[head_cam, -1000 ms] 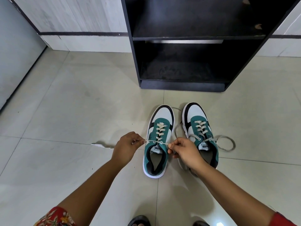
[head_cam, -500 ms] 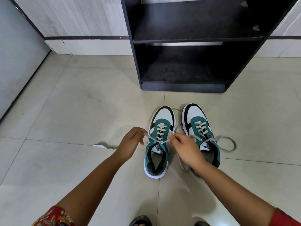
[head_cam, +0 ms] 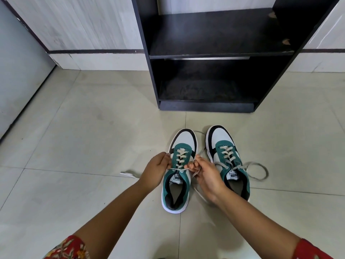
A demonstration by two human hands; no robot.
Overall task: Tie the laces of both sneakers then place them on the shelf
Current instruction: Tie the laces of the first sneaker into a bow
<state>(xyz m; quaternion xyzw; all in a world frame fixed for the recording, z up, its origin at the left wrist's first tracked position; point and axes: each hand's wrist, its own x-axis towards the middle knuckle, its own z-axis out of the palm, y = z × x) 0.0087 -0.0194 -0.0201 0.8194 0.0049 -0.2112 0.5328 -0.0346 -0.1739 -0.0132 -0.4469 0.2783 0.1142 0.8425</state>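
Black shelf (head_cam: 220, 51) standing bare against the wall, pair of teal-and-white sneakers on the tiled floor (head_cam: 78, 128) just in front. Left sneaker (head_cam: 178, 176) mid-tying, lace (head_cam: 176, 168) drawn across the tongue; right sneaker (head_cam: 228, 161) beside it, lace (head_cam: 258, 170) trailing loose. Left hand (head_cam: 155, 170) pinched shut on one lace end, right hand (head_cam: 208, 175) closed around the other, strand looped over the fingers. First knot apparently under way; next, crossing and cinching, then a bow. Nothing shelved yet.
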